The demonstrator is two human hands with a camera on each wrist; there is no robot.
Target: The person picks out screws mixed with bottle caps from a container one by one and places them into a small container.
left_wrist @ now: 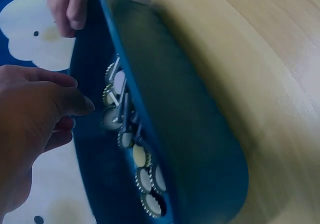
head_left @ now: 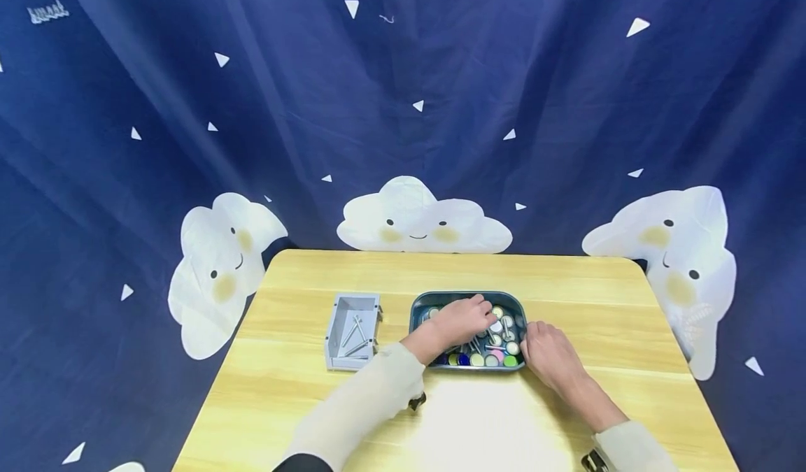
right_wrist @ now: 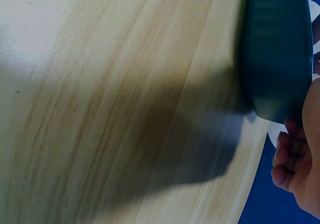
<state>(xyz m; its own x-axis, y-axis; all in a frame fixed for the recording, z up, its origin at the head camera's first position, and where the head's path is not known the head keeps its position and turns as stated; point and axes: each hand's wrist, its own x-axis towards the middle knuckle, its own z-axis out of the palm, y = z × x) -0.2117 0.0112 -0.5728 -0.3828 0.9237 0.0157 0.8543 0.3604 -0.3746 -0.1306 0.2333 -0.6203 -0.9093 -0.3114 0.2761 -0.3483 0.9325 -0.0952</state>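
A dark blue-green bin (head_left: 468,369) holds many bottle caps (left_wrist: 144,180) in several colours, with metal bolts (left_wrist: 126,109) mixed among them. My left hand (head_left: 462,318) reaches in over the bin from its left side. In the left wrist view, the left hand (left_wrist: 35,109) has thumb and fingers loosely bent above the caps, and nothing shows between them. At the bin's right end, my right hand (head_left: 550,353) grips the rim. The right wrist view has the right hand's curled fingers (right_wrist: 287,156) at the bin's corner.
Left of the bin, a grey open box (head_left: 331,332) contains several metal bolts (head_left: 354,333). Both containers stand on a light wooden table (head_left: 283,402). Behind its far edge hangs a dark blue curtain (head_left: 302,108) printed with white clouds.
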